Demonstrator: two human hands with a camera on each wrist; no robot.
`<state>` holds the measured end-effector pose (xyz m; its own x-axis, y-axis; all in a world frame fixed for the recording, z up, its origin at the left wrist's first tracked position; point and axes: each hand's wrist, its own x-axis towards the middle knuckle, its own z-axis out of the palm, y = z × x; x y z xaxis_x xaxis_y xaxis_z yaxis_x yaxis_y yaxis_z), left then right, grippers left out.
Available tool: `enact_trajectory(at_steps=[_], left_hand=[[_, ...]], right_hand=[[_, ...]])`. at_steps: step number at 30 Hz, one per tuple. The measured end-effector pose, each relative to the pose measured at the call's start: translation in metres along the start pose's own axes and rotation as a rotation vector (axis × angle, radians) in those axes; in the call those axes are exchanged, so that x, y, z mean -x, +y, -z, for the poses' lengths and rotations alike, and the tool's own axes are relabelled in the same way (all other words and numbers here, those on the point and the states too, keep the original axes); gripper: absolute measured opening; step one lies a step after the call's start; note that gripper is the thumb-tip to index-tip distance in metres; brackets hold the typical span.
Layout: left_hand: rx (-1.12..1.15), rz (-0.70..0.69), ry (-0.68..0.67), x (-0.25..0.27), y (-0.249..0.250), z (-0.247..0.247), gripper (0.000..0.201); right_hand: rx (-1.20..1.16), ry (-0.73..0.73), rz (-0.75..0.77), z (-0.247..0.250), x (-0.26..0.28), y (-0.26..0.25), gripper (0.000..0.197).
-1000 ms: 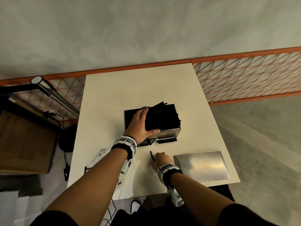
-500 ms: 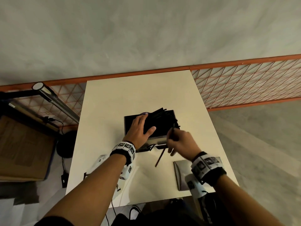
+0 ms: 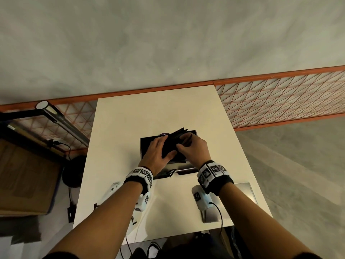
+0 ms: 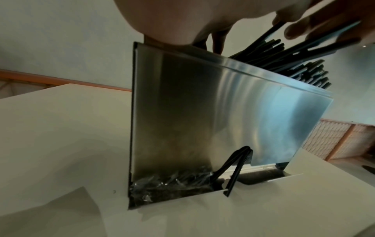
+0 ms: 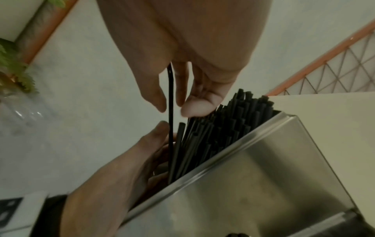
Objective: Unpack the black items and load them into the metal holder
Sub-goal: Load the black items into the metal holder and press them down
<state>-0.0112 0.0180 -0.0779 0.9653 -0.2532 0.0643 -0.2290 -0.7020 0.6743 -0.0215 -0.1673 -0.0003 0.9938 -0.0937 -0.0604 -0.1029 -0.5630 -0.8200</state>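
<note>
Right hand [image 5: 182,67] pinches a single black straw [image 5: 171,112] between thumb and fingers, lower end already dipping into the metal holder [image 5: 253,176] just below that hand. Left hand [image 3: 158,154] lies flat-fingered against the black straws [image 5: 223,128] already packed there, fingers straight, pressing the bundle aside to hold a gap.

Best approach, judged: keep the straw close to upright, aim for the gap beside the left fingers, let go only once it has slid in deep; don't bend it. Left hand should steady the holder so it won't tip.

Two loose straws [image 4: 233,170] poke out of the slot at the holder's base.

Surface [image 3: 158,113] is a pale tabletop; a flat metal sheet [image 3: 246,189] lies under the right forearm. Beyond: orange mesh railing [image 3: 280,101], grey floor, a lamp arm [image 3: 61,122] and a cardboard box [image 3: 24,180] off past the left hand.
</note>
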Motion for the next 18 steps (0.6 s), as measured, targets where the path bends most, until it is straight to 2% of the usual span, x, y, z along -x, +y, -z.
enact_trajectory(at_steps=[2, 4, 8, 10, 14, 15, 18], left_hand=[[-0.009, -0.016, -0.009, 0.0, -0.001, -0.001, 0.094], [-0.017, -0.032, -0.02, 0.0, -0.001, -0.003, 0.102], [-0.051, -0.068, -0.031, -0.001, -0.002, -0.006, 0.117], [-0.085, -0.048, -0.044, 0.0, 0.001, -0.006, 0.116], [-0.142, -0.054, -0.012, 0.0, 0.0, -0.007, 0.107], [-0.142, -0.044, -0.003, -0.001, -0.001, -0.008, 0.107], [-0.153, -0.009, 0.005, -0.004, -0.002, -0.009, 0.105]], right_hand=[[0.045, 0.113, 0.054, 0.002, -0.003, 0.005, 0.02], [0.094, 0.124, 0.121, 0.002, -0.005, 0.012, 0.025], [0.471, -0.144, 0.289, -0.013, 0.001, 0.022, 0.054], [0.449, -0.135, 0.294, -0.017, 0.004, 0.024, 0.064], [0.279, 0.039, 0.272, -0.014, 0.001, 0.02, 0.068], [0.293, 0.02, 0.273, -0.014, 0.0, 0.02, 0.067], [0.295, -0.221, 0.222, -0.012, -0.002, 0.021, 0.065]])
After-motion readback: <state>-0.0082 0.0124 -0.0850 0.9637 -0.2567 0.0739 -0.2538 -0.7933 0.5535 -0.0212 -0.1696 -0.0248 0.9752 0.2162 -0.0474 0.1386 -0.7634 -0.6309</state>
